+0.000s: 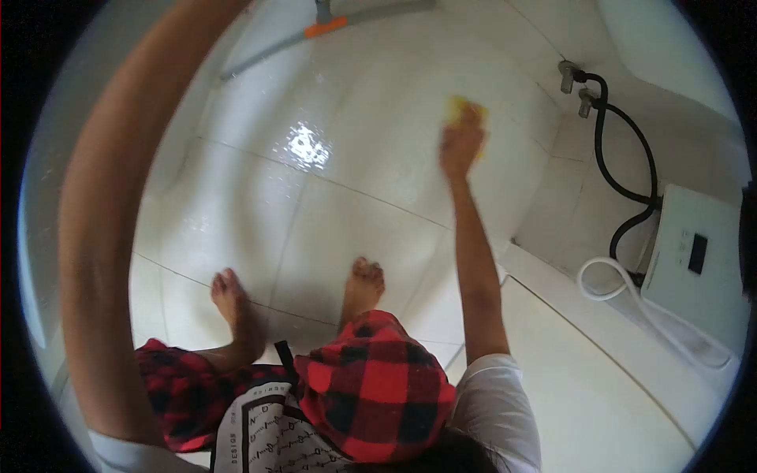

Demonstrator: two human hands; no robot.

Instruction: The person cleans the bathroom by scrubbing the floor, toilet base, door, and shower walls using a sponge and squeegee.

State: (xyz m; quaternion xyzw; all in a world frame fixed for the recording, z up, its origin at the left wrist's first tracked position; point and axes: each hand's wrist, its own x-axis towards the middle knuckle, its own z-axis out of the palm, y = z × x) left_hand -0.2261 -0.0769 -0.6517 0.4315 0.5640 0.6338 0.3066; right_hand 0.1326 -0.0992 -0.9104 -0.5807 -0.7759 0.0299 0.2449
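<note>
My right hand [463, 142] is closed on a yellow sponge [457, 104], held against or just over the white tile surface [378, 150]. The hand and sponge are smeared by motion, so contact is hard to judge. My left arm [98, 229] reaches up along the left side and leaves the picture at the top; the left hand itself is out of view. Wet, shiny patches show on the tiles left of the sponge.
A grey squeegee [268, 59] with an orange centre lies at the top. On the right are two metal valves [567, 75] with black hoses [597, 134], a pale box [690, 268] and a white cord [591, 296]. My bare feet [364, 280] stand on the tiles.
</note>
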